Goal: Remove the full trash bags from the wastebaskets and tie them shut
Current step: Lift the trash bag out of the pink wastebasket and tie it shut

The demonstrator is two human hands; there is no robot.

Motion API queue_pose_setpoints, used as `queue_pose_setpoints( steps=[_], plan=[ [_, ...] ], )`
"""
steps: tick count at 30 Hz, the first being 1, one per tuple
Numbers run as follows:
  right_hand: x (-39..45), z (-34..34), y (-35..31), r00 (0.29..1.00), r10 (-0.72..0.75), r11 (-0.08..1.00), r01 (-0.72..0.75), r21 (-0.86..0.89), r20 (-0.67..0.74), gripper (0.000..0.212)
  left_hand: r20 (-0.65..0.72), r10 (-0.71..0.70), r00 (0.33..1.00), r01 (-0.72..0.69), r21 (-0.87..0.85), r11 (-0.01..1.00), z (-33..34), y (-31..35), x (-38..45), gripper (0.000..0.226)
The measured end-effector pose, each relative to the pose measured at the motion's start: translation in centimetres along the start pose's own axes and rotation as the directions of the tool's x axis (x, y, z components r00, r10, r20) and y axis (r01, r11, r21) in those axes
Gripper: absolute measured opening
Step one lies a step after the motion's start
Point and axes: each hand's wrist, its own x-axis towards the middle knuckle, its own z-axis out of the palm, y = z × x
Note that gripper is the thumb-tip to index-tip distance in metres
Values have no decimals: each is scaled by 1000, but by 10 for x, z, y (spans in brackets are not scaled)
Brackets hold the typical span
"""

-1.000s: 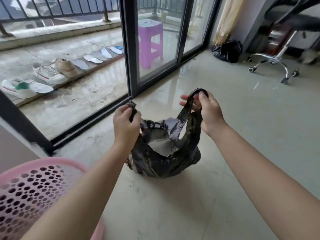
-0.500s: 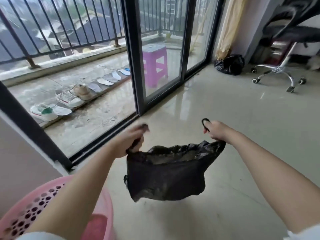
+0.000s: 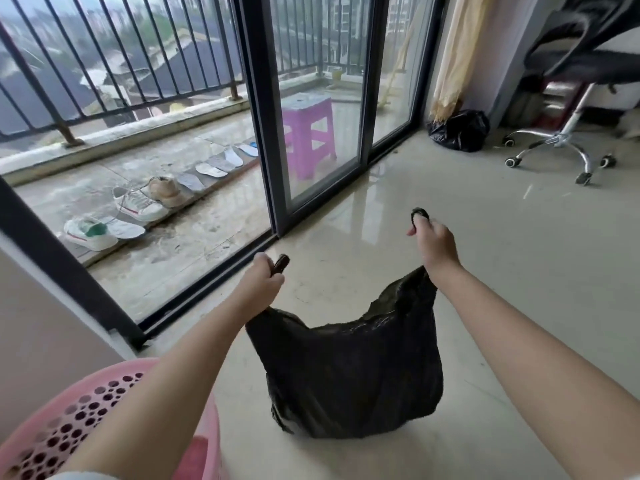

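Observation:
A black trash bag hangs between my two hands above the pale tiled floor, its mouth stretched wide. My left hand grips the bag's left handle, whose loop sticks out past the fingers. My right hand grips the right handle, with a small black loop showing above the thumb. A pink perforated wastebasket stands at the bottom left, partly behind my left forearm; its inside shows pink with no bag visible.
A sliding glass door runs along the left, with its dark track on the floor. Another black bag lies in the far corner by a curtain. An office chair stands at the back right. Shoes and a purple stool sit on the balcony.
The bag has been lifted off the floor and my hands have pulled apart, stretching its mouth wide. The view has tilted up, and the bag now hangs lower in the frame.

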Motion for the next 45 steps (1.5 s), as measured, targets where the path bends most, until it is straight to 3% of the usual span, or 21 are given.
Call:
queue_pose_setpoints(
  steps=[3,4,7,9,11,12,15,17,20,23,25,27,29,31,33,35,38,40,42,45],
  plan=[
    [-6,20,-15,983,-66,996,75,-45,169,22,48,45,998,-19,-443,896,3,36,0,25],
    [-4,26,-16,982,-69,996,78,-44,178,16,42,39,998,-10,-538,843,5,39,3,26],
    [1,37,-4,993,-54,998,52,24,102,28,-5,-33,999,20,-704,710,16,31,11,18],
    [-3,41,11,993,-37,993,23,119,113,20,-69,-63,996,-5,-709,705,29,16,10,15],
    [-9,41,28,993,-44,994,32,108,108,23,-148,-42,988,-56,-602,796,43,2,3,14],
    [-12,40,36,992,-60,992,47,119,109,22,-189,-33,981,-90,-606,790,51,-5,1,19],
    [-18,37,60,966,-85,984,43,174,242,25,-257,-101,961,-158,-811,563,59,-15,0,23],
    [-19,35,75,936,-98,989,53,140,337,29,-246,-163,955,-149,-880,451,62,-17,1,27],
    [-24,38,87,936,-38,994,-1,111,349,26,-211,-156,965,-113,-870,479,64,-14,0,22],
    [-23,47,88,963,89,978,-133,162,256,25,-39,-59,997,-5,-875,483,60,-13,0,25],
    [-19,55,84,944,226,882,-303,360,241,24,4,-41,999,25,-854,519,58,-15,-3,24],
    [-15,58,77,918,302,729,-396,559,257,31,-51,-77,996,-4,-860,510,61,-18,-6,25],
    [-16,60,75,898,344,599,-436,672,276,38,-101,-128,987,-47,-926,374,67,-22,-6,28],
    [-23,66,78,878,402,558,-460,690,260,36,-102,-163,981,-52,-957,285,72,-27,-8,23],
    [-29,72,85,878,416,607,-463,646,238,32,-96,-167,981,-47,-960,276,81,-36,-11,26],
    [-36,74,93,893,374,728,-450,517,250,32,-68,-191,979,0,-942,334,82,-42,-13,29],
    [-46,65,102,892,249,875,-374,308,377,28,143,-210,967,211,-911,353,82,-43,-14,25],
    [-45,57,105,859,185,899,-344,271,477,20,237,-149,960,276,-888,367,84,-35,-14,25],
    [-41,51,107,818,162,928,-316,196,552,18,219,-119,968,249,-876,413,88,-29,-16,31],
    [-31,50,109,871,164,986,-137,-92,463,14,91,-111,990,131,-886,445,87,-31,-18,34]
  ],
)
